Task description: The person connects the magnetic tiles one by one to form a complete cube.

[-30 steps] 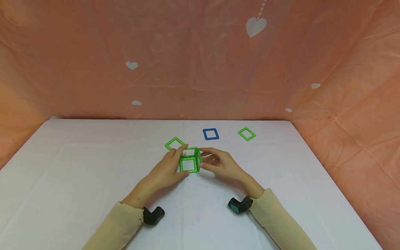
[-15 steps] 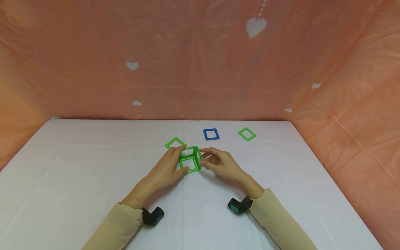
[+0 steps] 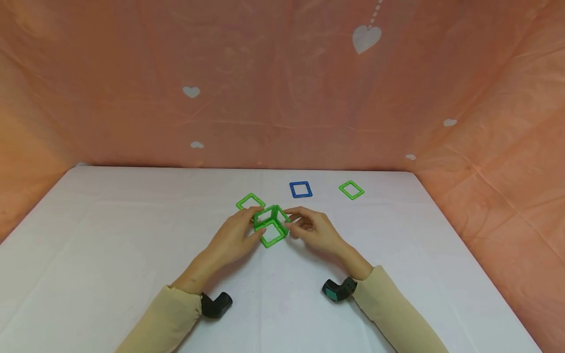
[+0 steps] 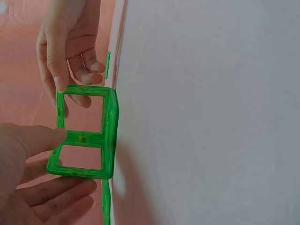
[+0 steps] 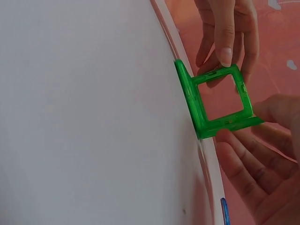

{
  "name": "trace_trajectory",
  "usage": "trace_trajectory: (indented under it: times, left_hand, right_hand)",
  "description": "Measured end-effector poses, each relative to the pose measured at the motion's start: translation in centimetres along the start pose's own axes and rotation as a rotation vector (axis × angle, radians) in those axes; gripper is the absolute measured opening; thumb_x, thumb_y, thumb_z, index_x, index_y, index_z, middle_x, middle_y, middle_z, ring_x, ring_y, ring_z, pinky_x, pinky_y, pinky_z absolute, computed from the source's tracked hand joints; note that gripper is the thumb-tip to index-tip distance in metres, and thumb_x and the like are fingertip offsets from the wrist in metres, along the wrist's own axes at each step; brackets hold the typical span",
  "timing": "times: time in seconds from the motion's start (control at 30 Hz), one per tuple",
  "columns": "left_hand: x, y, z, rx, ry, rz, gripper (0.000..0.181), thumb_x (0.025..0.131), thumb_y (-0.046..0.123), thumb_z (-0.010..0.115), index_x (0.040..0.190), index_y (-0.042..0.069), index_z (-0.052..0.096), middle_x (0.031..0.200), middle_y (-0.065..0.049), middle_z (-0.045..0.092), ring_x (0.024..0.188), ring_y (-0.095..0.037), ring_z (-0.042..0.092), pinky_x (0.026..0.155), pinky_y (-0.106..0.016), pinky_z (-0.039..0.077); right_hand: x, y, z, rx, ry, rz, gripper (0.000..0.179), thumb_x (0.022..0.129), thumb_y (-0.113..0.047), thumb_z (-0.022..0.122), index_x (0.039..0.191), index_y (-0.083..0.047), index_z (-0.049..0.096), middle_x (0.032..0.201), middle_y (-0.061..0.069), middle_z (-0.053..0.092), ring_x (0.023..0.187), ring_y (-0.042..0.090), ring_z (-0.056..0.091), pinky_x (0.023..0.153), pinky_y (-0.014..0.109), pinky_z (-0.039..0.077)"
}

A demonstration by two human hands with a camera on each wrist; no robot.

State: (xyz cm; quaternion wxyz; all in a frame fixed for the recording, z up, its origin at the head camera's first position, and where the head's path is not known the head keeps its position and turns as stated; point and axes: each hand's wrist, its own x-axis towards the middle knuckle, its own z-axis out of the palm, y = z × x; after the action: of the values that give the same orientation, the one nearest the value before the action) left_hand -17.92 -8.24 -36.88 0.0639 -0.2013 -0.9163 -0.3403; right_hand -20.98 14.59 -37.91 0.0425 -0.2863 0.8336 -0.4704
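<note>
Your left hand point(image 3: 234, 234) grips the block point(image 3: 274, 219): thumb at the bar where two of its squares meet, fingers round the outer side. Your right hand point(image 3: 319, 234) pinches the block's right square with thumb and index, other fingers bent in loosely. Block = three green open squares joined at one corner, between your hands, around the middle of the white bench point(image 3: 132, 235). Can't tell if it touches the bench.

Near green tile point(image 3: 258, 199) lies flat just behind your left hand, partly hidden by it. Blue tile point(image 3: 302, 196) lies flat farther back, a bit right of the block. Far green tile point(image 3: 346, 193) lies flat right of the blue one, apart from it, turned like a diamond.

You've got beige sleeves point(image 3: 397, 306) on, a black wrist cam point(image 3: 216, 305) at each cuff. Orange backdrop point(image 3: 265, 73) behind the bench, pale hearts point(image 3: 367, 38) on it.
</note>
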Motion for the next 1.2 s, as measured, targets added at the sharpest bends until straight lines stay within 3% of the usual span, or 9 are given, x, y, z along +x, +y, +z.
trace_trajectory:
  times: [0.33, 0.73, 0.97, 1.2]
  left_hand:
    - [-0.2, -0.3, -0.2, -0.028, 0.035, 0.024, 0.04, 0.088, 0.01, 0.067, 0.124, -0.002, 0.057, 0.096, -0.014, 0.067, 0.088, -0.025, 0.065, 0.08, -0.041, 0.053]
    - [-0.6, -1.1, -0.6, -0.072, -0.059, 0.094, 0.053, 0.085, 0.004, 0.07, 0.132, -0.004, 0.048, 0.092, -0.011, 0.066, 0.085, -0.022, 0.066, 0.077, -0.037, 0.054]
    - [-0.9, -1.4, -0.8, -0.071, -0.072, 0.062, 0.064, 0.082, 0.006, 0.074, 0.137, -0.004, 0.042, 0.106, -0.016, 0.063, 0.094, -0.027, 0.065, 0.081, -0.041, 0.053]
    - [-1.1, -1.6, -1.5, -0.045, -0.089, 0.047, 0.075, 0.081, 0.016, 0.077, 0.141, -0.004, 0.038, 0.125, -0.022, 0.056, 0.106, -0.033, 0.06, 0.091, -0.048, 0.049]
  right_hand:
    - [0.3, -0.2, 0.3, 0.004, 0.018, 0.0, 0.034, 0.093, -0.012, 0.063, 0.125, -0.004, 0.06, 0.102, 0.017, 0.068, 0.076, 0.024, 0.068, 0.067, 0.023, 0.053]
    - [0.7, -0.2, 0.5, -0.013, 0.038, -0.04, 0.035, 0.093, -0.008, 0.062, 0.127, -0.002, 0.058, 0.104, 0.016, 0.069, 0.079, 0.025, 0.07, 0.071, 0.026, 0.055]
    - [1.1, -0.4, 0.9, -0.063, 0.042, -0.037, 0.04, 0.092, -0.01, 0.063, 0.13, -0.001, 0.056, 0.111, 0.015, 0.068, 0.093, 0.025, 0.067, 0.081, 0.03, 0.054]
    - [1.5, -0.6, 1.0, -0.091, 0.025, -0.063, 0.042, 0.092, -0.01, 0.063, 0.132, -0.001, 0.055, 0.114, 0.015, 0.067, 0.094, 0.023, 0.066, 0.084, 0.033, 0.053]
